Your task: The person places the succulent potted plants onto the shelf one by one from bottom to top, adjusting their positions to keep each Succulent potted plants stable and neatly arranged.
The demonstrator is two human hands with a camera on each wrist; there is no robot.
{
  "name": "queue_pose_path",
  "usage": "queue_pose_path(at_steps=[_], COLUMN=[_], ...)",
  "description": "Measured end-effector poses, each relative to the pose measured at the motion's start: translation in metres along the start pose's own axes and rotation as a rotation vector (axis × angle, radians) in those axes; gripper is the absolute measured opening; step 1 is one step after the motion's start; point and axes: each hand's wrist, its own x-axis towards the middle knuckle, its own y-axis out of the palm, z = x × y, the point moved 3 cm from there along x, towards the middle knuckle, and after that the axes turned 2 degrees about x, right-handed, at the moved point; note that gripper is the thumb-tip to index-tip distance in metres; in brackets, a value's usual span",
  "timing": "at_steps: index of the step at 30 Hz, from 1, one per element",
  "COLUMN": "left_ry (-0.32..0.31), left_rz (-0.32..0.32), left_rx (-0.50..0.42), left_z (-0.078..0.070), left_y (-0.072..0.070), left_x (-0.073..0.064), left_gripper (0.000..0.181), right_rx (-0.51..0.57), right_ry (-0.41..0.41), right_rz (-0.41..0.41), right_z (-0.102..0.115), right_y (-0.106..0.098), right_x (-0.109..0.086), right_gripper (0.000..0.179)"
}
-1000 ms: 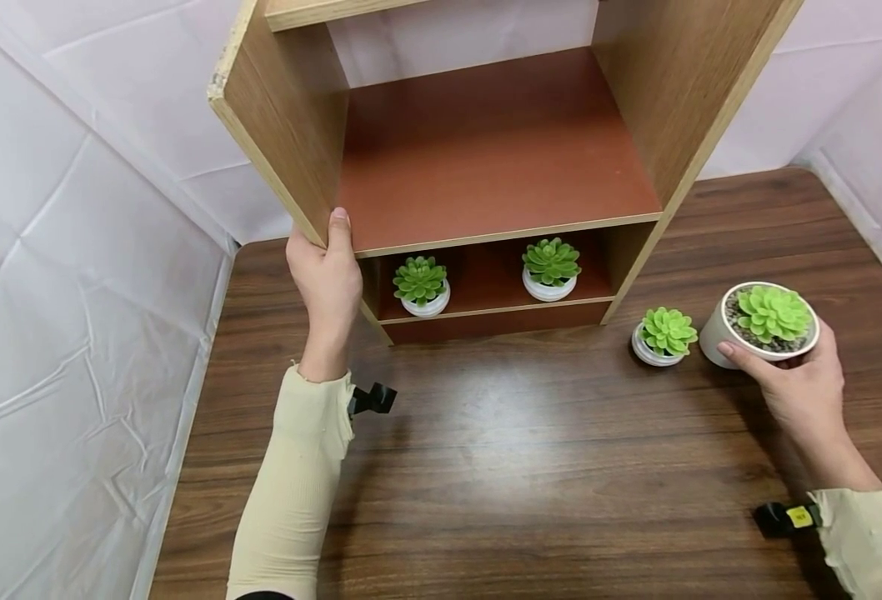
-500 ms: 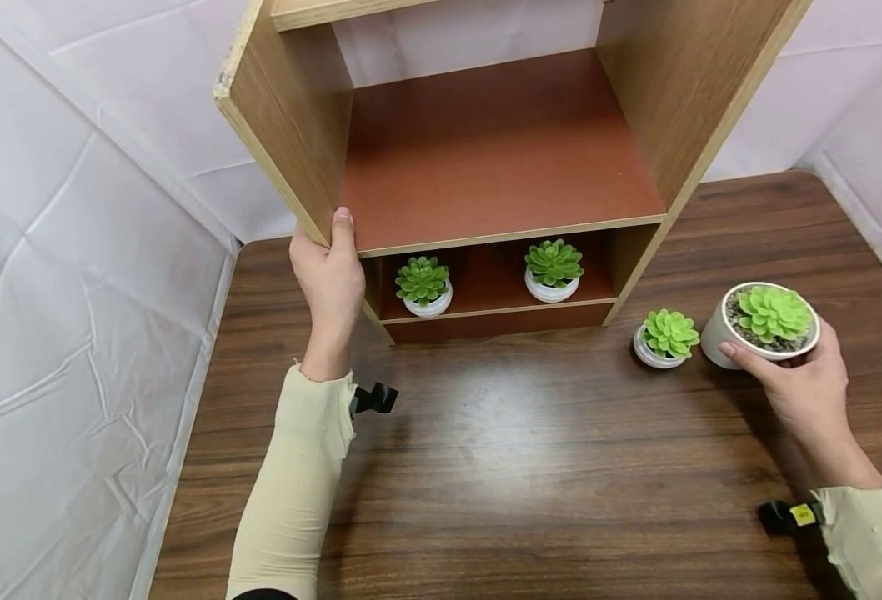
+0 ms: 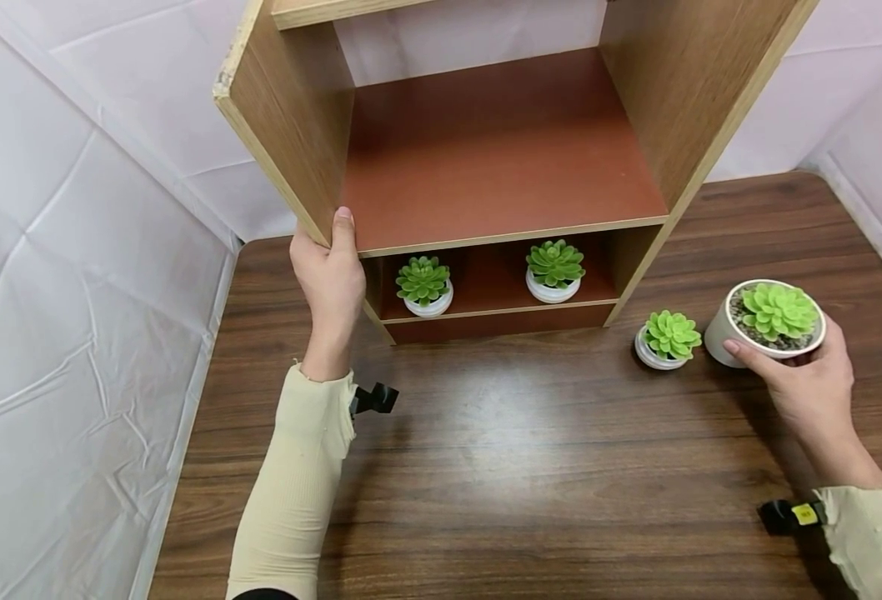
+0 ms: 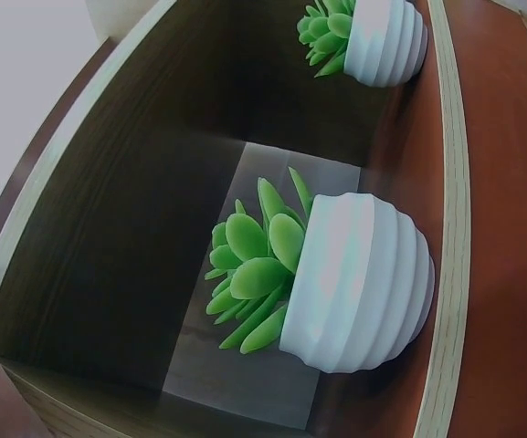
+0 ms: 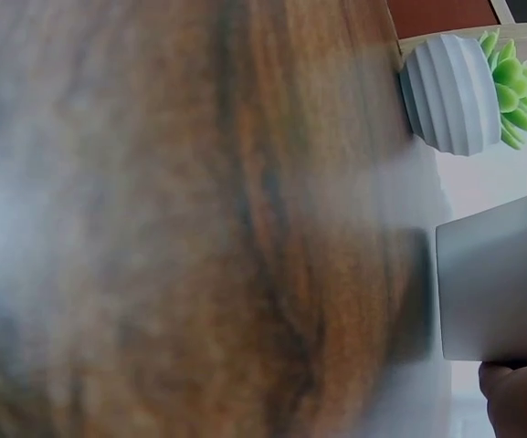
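My left hand (image 3: 330,279) grips the left side panel (image 3: 283,133) of a wooden shelf unit, thumb along its front edge. At the far right, my right hand (image 3: 819,387) holds a larger smooth white pot (image 3: 720,333) with a green succulent (image 3: 780,312) in pebbles. The right wrist view shows that pot's wall (image 5: 496,283) close to the tabletop; whether it touches is hard to tell. Just left of it stands a small ribbed white pot with a succulent (image 3: 669,337). Two similar small potted succulents, one left (image 3: 423,285) and one right (image 3: 555,268), sit on the lowest shelf.
The shelf unit's middle board (image 3: 501,158) is reddish brown, with another board (image 3: 343,10) above. Beneath everything lies a dark wood-grain table (image 3: 501,467). White sheeting (image 3: 58,333) hangs at the left, back and right.
The larger pot and my right hand have shifted very slightly to the right. My left hand keeps its hold on the panel.
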Motion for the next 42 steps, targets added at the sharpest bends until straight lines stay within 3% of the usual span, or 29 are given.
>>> queue_pose_path(at_steps=[10, 21, 31, 38, 42], left_ry=[0.003, 0.008, 0.008, 0.004, 0.004], left_rz=[0.002, 0.005, 0.002, 0.008, 0.005], left_rx=[-0.012, -0.015, -0.007, -0.01, -0.01], left_z=[0.0, 0.001, 0.0, -0.001, -0.001], left_y=[0.0, 0.0, 0.0, 0.0, -0.001], left_x=[0.0, 0.001, 0.0, 0.0, 0.0], left_gripper=[0.02, 0.021, 0.02, 0.02, 0.019], right_rx=[-0.042, 0.006, 0.169, 0.374, 0.379], right_ry=[0.005, -0.02, -0.027, -0.038, -0.036], right_rz=[-0.053, -0.018, -0.02, -0.019, -0.035], right_z=[0.001, 0.007, 0.019, 0.022, 0.024], right_y=[-0.005, -0.004, -0.007, -0.007, -0.008], right_x=[0.005, 0.004, 0.005, 0.003, 0.003], right_gripper=[0.085, 0.085, 0.085, 0.086, 0.087])
